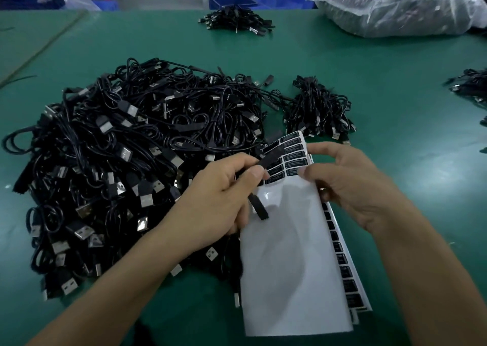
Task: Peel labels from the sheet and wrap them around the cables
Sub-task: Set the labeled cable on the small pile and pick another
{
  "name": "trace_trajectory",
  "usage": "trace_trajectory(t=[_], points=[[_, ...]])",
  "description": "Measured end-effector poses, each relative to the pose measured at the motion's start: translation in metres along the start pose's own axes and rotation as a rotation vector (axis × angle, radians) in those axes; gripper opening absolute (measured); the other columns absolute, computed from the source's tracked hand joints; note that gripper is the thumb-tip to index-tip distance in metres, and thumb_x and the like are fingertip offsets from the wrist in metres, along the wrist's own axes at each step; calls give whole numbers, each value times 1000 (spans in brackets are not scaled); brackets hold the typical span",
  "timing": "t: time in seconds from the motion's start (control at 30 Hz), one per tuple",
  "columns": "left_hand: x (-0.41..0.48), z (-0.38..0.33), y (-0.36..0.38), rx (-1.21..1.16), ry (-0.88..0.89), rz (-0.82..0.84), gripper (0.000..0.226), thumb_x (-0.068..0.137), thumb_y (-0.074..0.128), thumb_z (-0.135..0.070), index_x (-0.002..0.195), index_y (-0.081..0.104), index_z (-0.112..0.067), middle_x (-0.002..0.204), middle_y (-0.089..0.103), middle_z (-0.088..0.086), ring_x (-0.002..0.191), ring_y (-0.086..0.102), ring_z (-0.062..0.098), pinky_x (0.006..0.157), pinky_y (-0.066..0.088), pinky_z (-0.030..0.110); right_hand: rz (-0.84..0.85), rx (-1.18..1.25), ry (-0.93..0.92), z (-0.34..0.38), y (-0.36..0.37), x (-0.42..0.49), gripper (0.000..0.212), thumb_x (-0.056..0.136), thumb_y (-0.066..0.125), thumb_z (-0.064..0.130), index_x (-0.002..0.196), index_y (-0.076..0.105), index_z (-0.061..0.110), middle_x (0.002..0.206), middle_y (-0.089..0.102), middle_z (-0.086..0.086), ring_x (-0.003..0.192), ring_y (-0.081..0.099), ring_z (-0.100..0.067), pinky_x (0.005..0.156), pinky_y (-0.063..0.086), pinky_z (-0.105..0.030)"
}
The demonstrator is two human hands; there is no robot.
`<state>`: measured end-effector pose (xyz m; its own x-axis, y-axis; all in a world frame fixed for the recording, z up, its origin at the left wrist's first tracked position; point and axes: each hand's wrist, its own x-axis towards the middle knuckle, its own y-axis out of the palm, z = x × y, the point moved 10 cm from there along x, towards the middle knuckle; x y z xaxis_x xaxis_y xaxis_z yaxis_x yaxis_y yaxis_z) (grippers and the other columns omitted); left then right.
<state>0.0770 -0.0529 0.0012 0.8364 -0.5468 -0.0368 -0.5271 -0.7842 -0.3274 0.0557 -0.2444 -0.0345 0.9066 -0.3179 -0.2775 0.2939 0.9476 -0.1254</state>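
Label sheet (290, 253) lengthwise near-to-far, far end pinched in right hand (350, 184); black cable (271, 159), slanted up-right, gripped in left hand (224, 195)

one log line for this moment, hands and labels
left hand: grips cable | right hand: pinches label sheet | unpeeled labels: sheet top | cable pile: left of sheet

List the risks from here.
1. The left hand grips a cable right over the labels; a lifted label may stick on crooked or fold on itself.
2. The right hand pinches the sheet only near its top, so it may curl or slip during peeling.
3. The cable is close to the pile and may snag there.
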Motion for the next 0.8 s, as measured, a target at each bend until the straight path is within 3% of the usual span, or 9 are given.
trace_trajectory(t=[0.1,0.3,0.4,0.5,0.8], points=[[6,4,3,-50,-6,-38,21,104,49,-16,92,66,-16,61,67,-1,46,59,11,46,48,23,27,68,13,-1,2,1,42,84,73,1,119,64,21,87,76,-8,57,54,-10,44,43,-21],[19,14,10,41,-55,-120,21,101,45,-25,86,53,-12,45,44,-12,40,36,7,43,35,31,71,54,-10,1,3,-1,40,86,73,2,117,64,26,83,75,-4,56,53,-9,43,42,-19],[20,10,10,120,-22,-139,28,102,44,-37,80,48,-21,59,60,-1,42,46,9,42,41,30,95,104,-12,3,8,-2,35,92,66,-1,117,62,24,74,72,-1,48,49,-6,40,40,-18],[18,12,14,89,-27,-116,28,103,43,-40,83,49,-21,76,69,-6,42,59,10,39,46,25,111,138,2,4,11,-4,36,94,61,-3,119,60,23,63,64,2,43,44,-7,39,40,-18],[18,16,8,-44,23,-172,11,102,54,-26,92,51,-30,74,69,0,39,62,22,37,49,28,51,79,-56,9,9,-5,39,91,68,1,119,60,27,62,68,6,41,55,-1,35,38,-13]])
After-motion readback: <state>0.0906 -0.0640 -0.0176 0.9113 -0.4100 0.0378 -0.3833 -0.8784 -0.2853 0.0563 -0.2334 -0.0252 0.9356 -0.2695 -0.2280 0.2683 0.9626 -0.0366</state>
